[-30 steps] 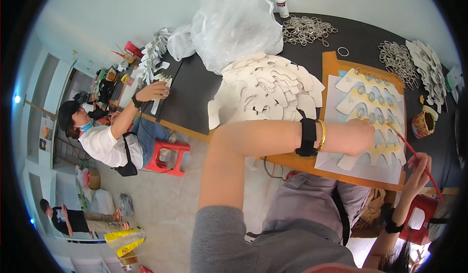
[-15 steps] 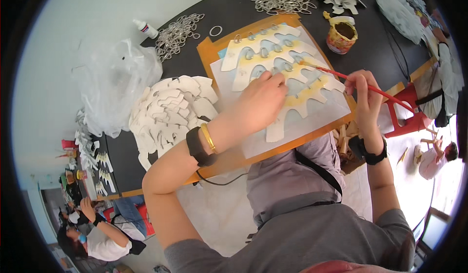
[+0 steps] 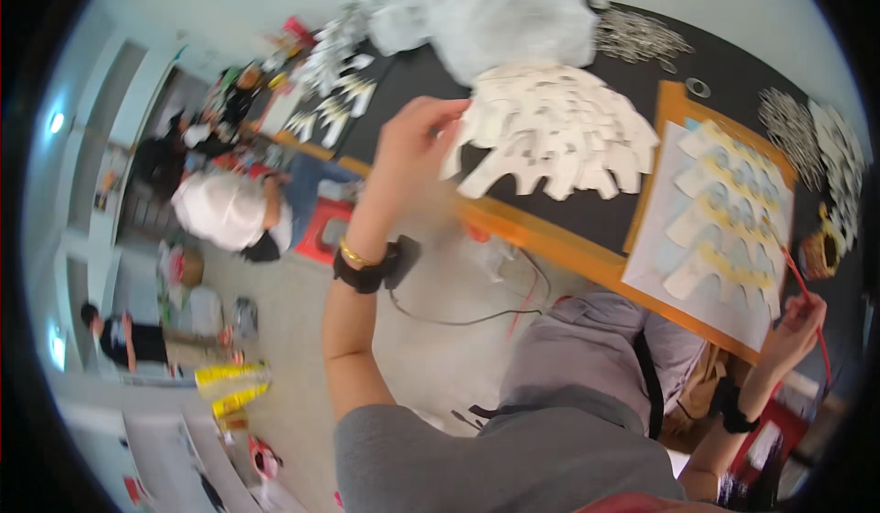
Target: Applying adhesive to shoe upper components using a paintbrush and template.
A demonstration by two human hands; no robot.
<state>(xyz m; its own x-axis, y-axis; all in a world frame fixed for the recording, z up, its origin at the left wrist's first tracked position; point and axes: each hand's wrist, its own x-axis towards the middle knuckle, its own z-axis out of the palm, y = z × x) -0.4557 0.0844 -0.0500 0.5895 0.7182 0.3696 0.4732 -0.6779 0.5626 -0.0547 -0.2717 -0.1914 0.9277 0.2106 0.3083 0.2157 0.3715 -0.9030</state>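
Reaching up toward 12 o'clock, my left hand (image 3: 414, 146) has its fingers closed on the near edge of the pile of white cut-out pieces (image 3: 555, 128), so it's gripping one of the pieces at the left end of the pile. That pile is fanned out on the dark table (image 3: 605, 215), with a big clear plastic bag (image 3: 509, 13) right behind it at 12 o'clock. Over at 4 o'clock my right hand (image 3: 796, 325) is closed around a thin red brush (image 3: 807, 297), held just off the near corner of the orange board (image 3: 665, 114). The board sits at 2 o'clock from the pile, carrying a white sheet with rows of white and yellow shapes (image 3: 724, 229) on it. Heaps of metal rings (image 3: 637, 36) are near the far table edge, and a small brown pot (image 3: 819, 252) is beside the board at 3 o'clock. Another person in white (image 3: 225, 210) sits at 9 o'clock.
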